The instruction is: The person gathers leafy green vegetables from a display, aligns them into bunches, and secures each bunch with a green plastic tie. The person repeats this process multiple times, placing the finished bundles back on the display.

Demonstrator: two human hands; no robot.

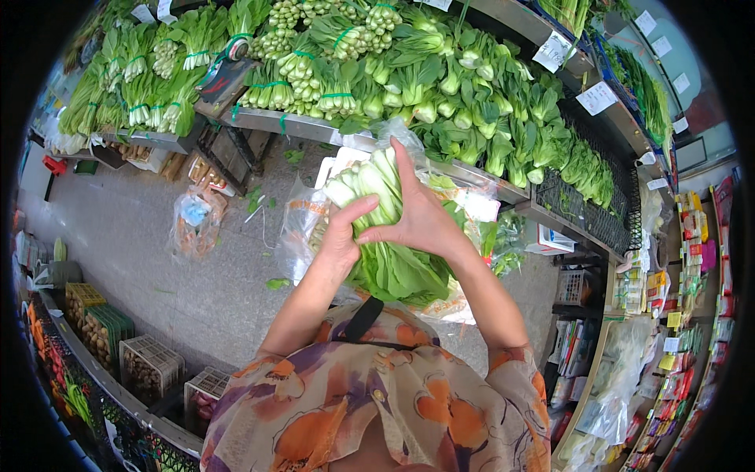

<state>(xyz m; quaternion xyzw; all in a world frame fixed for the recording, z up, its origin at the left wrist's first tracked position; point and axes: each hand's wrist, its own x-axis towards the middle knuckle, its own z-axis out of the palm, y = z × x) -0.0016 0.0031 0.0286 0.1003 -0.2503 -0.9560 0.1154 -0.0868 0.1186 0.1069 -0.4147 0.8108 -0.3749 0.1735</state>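
A bunch of leafy greens [389,248] with thick pale stems lies between my two hands, its stem ends pointing away from me and its leaves towards my body. My left hand [344,233] grips the bunch from the left, thumb across the stems. From the right, my right hand [422,209] wraps it, with the thumb on the stems and the index finger stretched forward along them. The other fingers of both hands are hidden by the greens. Beneath them are see-through plastic bags [298,224] with orange print.
A metal-edged vegetable stand [498,181] runs ahead, heaped with loose bok choy [448,112] and banded bunches of greens [336,100]. A plastic bag [200,221] lies on the floor at left. Crates of potatoes [100,330] line the lower left; packaged-goods shelves [672,330] stand at right.
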